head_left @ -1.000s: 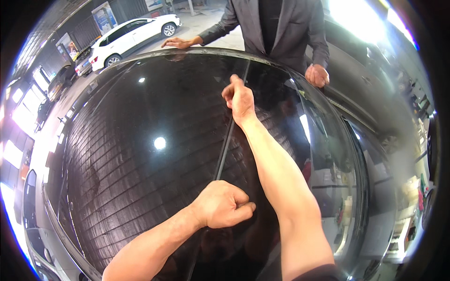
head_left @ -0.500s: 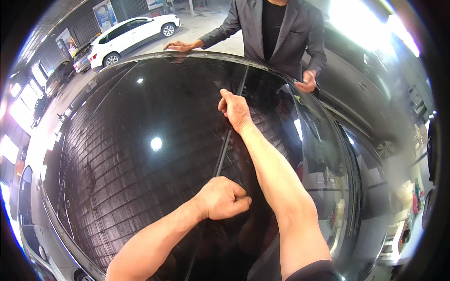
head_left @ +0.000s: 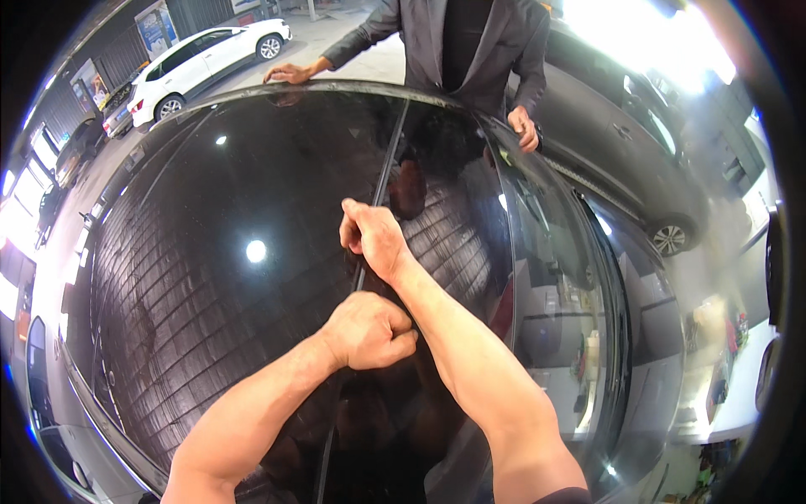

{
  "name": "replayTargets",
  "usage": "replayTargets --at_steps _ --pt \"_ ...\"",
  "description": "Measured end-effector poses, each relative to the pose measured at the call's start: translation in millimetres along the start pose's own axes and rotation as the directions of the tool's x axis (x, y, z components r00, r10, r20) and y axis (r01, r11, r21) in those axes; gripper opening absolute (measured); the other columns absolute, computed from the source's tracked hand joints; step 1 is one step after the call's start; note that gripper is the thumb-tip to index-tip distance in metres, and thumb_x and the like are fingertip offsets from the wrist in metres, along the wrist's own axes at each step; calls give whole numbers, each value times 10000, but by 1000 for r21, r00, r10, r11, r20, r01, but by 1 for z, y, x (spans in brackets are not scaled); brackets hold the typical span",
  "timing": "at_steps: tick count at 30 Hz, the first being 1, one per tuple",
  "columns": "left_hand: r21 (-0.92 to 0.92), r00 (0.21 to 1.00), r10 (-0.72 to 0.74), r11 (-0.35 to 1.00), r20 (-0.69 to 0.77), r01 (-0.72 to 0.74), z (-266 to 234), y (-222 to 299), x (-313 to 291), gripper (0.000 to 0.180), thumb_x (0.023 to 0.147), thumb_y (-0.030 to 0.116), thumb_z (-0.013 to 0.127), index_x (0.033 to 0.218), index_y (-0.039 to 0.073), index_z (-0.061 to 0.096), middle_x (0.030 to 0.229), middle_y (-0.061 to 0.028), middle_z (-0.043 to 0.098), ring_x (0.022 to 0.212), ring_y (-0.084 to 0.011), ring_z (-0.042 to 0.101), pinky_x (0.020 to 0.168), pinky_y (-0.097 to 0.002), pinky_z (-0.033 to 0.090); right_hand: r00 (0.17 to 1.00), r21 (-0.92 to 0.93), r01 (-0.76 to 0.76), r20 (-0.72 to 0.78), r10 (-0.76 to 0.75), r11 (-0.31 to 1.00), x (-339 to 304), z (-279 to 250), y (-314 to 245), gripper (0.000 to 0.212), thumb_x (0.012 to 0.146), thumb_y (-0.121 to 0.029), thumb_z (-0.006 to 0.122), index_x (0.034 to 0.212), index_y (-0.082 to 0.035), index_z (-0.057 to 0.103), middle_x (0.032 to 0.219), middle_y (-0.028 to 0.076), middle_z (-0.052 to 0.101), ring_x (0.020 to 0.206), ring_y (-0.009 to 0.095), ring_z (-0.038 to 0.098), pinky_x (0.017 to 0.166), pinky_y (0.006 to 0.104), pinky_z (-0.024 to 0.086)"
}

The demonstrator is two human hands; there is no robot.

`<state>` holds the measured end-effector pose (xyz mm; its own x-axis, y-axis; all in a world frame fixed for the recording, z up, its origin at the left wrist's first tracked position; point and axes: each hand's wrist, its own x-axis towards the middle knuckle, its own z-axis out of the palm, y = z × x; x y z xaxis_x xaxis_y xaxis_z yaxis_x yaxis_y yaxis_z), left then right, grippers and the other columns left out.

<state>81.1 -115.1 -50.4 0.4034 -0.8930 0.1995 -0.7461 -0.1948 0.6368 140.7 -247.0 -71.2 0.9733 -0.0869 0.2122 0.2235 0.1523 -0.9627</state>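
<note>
A glossy black car roof (head_left: 193,202) fills the middle of the view, with a dark seam strip (head_left: 388,160) running from far to near across it. My left hand (head_left: 369,330) is a closed fist over the strip, thumb folded across the fingers; what it grips, if anything, is hidden. Just beyond it, my right hand (head_left: 375,238) is closed in a pinch over the same strip, its thumb pointing up and to the left. Whatever lies between those fingers does not show. The two hands are close together, the left one nearer to me.
Across the roof stands a person in a grey jacket (head_left: 420,42), one hand (head_left: 290,74) resting at the far edge, the other by the far right corner. A white car (head_left: 201,63) is parked at far left, a grey car (head_left: 621,126) at right. Ceiling lights reflect off the roof.
My right hand has come back toward me along the strip and is now close to my left fist. The whole view has shifted a little. The other person's hands stay near the far edge.
</note>
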Motion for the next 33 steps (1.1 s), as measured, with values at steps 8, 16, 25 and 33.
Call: replayTargets --at_steps 8,16,25,33 --pt "-206 981 -192 959 41 196 2 -9 11 229 830 208 658 720 8 676 628 -148 629 553 -210 612 575 -374 483 990 403 -23 -115 76 915 2 -12 8 525 1010 -393 528 639 -30 606 576 41 522 506 105 429 502 263 357" --pt "-498 964 -266 832 30 245 6 -22 6 504 1014 289 536 566 67 464 543 48 425 518 -57 360 482 -295 284 890 315 183 -456 -21 931 -62 -20 12 523 1020 -368 517 661 -10 642 622 32 609 616 118 545 625 276 437" --pt "-391 964 -261 883 51 260 4 -27 0 532 1013 312 528 548 75 426 518 27 410 500 -71 350 478 -284 252 758 -465 -15 -582 -293 885 -132 -117 -8 407 944 -353 611 734 -7 649 794 226 642 775 411 645 679 458 502" --pt "-373 986 -169 914 14 162 6 -23 -6 580 972 339 528 491 54 370 493 -22 396 456 -98 339 463 -299 217 754 -389 13 -601 -265 921 -146 -129 3 420 939 -345 576 714 9 608 758 207 620 724 383 621 688 451 493"
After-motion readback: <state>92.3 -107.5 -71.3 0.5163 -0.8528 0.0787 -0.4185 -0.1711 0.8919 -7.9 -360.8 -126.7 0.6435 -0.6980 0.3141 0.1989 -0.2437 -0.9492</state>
